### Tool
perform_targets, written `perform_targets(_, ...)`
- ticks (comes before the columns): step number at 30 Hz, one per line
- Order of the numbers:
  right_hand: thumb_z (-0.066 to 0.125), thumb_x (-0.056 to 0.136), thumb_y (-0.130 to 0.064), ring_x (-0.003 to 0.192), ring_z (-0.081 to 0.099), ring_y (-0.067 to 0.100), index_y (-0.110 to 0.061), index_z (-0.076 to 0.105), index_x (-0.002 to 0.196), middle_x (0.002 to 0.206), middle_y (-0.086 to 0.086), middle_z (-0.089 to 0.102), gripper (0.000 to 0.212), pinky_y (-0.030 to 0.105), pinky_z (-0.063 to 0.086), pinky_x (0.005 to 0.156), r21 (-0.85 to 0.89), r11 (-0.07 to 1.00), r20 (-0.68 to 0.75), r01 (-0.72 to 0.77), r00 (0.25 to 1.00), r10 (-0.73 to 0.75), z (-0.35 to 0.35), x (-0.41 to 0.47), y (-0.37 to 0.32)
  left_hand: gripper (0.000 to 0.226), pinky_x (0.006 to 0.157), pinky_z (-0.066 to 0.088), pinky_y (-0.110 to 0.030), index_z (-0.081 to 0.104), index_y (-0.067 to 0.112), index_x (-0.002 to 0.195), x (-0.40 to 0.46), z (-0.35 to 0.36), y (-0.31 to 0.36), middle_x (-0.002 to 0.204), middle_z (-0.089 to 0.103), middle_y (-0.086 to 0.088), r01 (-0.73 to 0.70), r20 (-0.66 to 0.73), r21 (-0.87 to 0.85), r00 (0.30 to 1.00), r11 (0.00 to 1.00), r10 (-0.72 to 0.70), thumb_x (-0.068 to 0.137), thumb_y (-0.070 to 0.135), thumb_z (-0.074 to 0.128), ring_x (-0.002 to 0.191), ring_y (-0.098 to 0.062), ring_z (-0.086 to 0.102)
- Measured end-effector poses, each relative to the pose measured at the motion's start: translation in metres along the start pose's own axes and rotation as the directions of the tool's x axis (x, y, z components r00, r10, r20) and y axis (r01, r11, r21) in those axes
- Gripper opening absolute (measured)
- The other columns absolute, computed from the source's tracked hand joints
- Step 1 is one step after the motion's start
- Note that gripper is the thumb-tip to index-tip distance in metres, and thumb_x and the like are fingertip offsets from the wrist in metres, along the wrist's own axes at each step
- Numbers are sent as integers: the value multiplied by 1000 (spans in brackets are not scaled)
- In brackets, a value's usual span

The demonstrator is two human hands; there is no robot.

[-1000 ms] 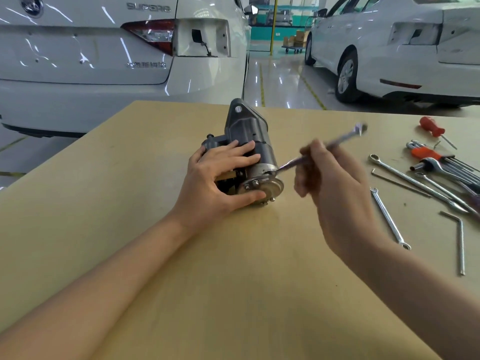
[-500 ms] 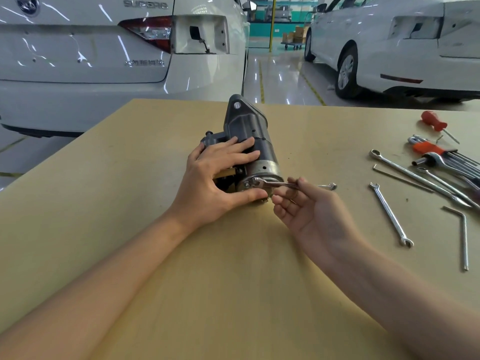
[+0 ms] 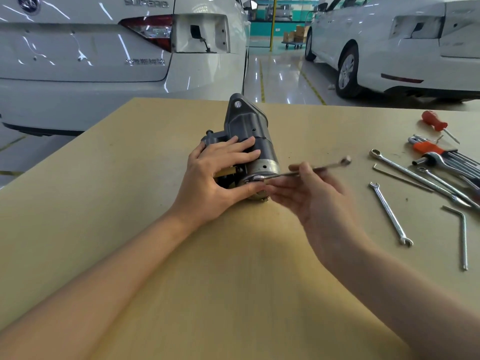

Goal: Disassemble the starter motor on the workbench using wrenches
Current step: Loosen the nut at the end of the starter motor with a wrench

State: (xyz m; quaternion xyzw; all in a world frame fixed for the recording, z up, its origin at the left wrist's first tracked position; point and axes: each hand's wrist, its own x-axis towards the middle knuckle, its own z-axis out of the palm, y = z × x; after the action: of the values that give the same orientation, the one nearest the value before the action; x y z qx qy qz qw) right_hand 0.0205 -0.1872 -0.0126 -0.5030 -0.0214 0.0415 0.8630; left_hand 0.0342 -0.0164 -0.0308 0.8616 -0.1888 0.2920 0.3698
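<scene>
Wrench [image 3: 298, 172] handle now angled toward upper right versus half a second ago; right hand [image 3: 314, 201] pinches it, left hand [image 3: 215, 175] fingers flat on motor [image 3: 249, 131]. Bolt likely loosening.

Starter motor [image 3: 249, 141] lies on bench [image 3: 130, 178]. Left hand [image 3: 218, 178] rests flat over its body, thumb at end cap. Right hand [image 3: 309, 198] holds wrench [image 3: 298, 172] w/ thumb on shank, head on end-cap fastener. Spare wrenches [image 3: 389, 214] & red screwdriver [image 3: 436, 122] lie to the right. White cars behind.
</scene>
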Motion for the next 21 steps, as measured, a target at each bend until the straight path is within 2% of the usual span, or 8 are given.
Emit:
perform_targets(2,46,100,-16,58,66,24,-14,56,83,61,7,67,20,35,54,55,-377,885,99,274,962,-256,8,2,-8,54,114,21,-56,66,26,119,1,-1,1,135,57,9,25,-3,-26,1000,999,-25,70,45,80,134,-8,44)
perform_targets(5,50,98,-20,58,55,26,-15,53,81,60,3,58,18,42,47,57,-727,370,436,579,805,-404,28,8,-20,42,109,26,-61,64,33,105,-1,-2,4,123,65,7,7,-10,-16,1000,1000,-7,67,46,75,127,-11,52)
perform_targets(8,49,96,-17,75,58,29,-11,55,91,81,6,62,10,40,45,68,-712,-67,691,699,681,-242,51,7,-18,32,103,34,-64,55,41,102,3,-4,4,117,56,20,20,19,-32,1000,999,-19,72,35,64,113,-6,53)
perform_targets(11,43,98,-17,108,55,34,-5,55,118,119,17,59,26,40,43,86,-613,-402,778,681,608,-156,60,0,3,46,120,17,-36,42,31,134,-3,1,-10,144,40,14,-31,165,242,986,970,-10,92,21,56,138,-6,33)
perform_targets(13,42,99,-16,109,55,31,-6,55,122,120,14,59,28,39,43,87,-549,-487,822,679,545,-166,58,-2,8,50,111,19,-12,51,7,133,-10,-1,-15,139,52,-9,105,132,189,982,976,-131,86,-1,64,135,-25,44)
perform_targets(15,51,94,-7,94,61,32,0,62,109,104,17,65,20,38,45,80,-503,-410,864,761,461,-203,55,-3,2,49,111,23,-24,55,-3,127,-11,-3,-9,134,55,-17,80,130,114,987,990,-95,80,2,67,130,-35,49)
perform_targets(17,56,89,-4,73,60,28,2,63,91,81,12,65,10,33,44,68,-533,-195,820,823,446,-358,48,-4,-6,53,115,26,-49,57,12,128,-5,-5,-5,135,56,-5,20,103,16,994,1000,-22,79,30,63,132,-22,49)
perform_targets(21,48,97,-17,53,43,12,-6,56,82,59,-3,49,20,25,37,50,-437,630,331,642,766,-551,22,-1,-19,64,111,26,-59,59,29,124,0,-6,-4,136,57,7,-18,36,-11,999,1000,19,65,47,77,131,-8,48)
